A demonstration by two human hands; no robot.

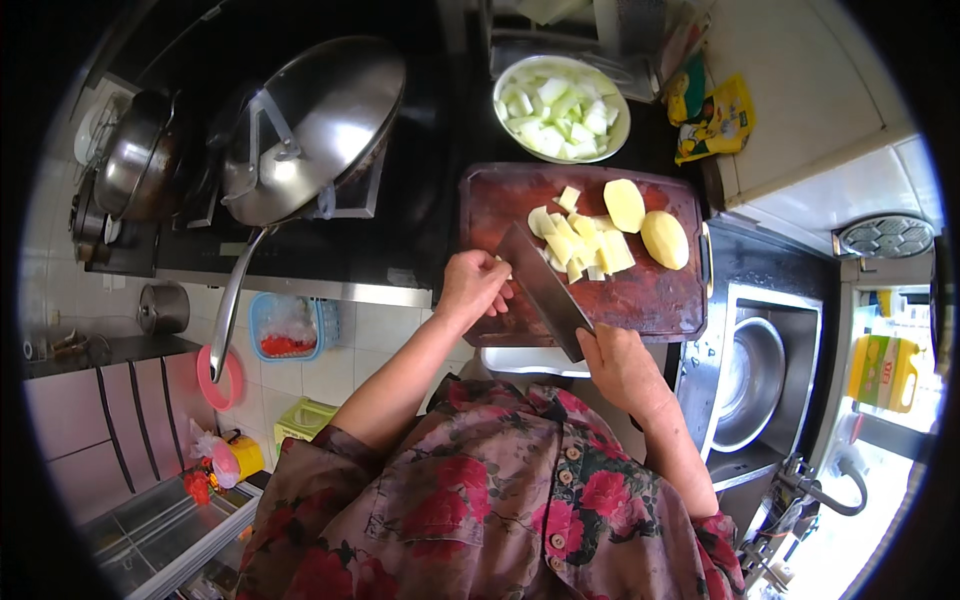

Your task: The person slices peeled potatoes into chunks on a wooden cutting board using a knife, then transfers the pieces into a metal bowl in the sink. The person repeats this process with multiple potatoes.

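Observation:
My right hand (624, 369) grips the handle of a broad-bladed cleaver (546, 291), its blade slanting over a dark red-brown cutting board (487, 206). Left of the blade, my left hand (478, 286) pinches a small pale piece, probably potato, between thumb and fingers at the board's left edge. A heap of cut potato pieces (581, 240) lies right of the blade. Beside the heap are a potato half (624, 205), its flat cut face up, and a peeled potato (664, 240). Beyond the board stands a bowl (562, 109) full of pale green and white vegetable chunks.
Left of the board, a steel wok lid (337, 97) leans over a pan on the black cooktop (420, 232), its long handle (238, 300) jutting past the edge. To the right is a sink (795, 375) holding a metal basin (754, 382). A white tray (525, 361) sits below the board.

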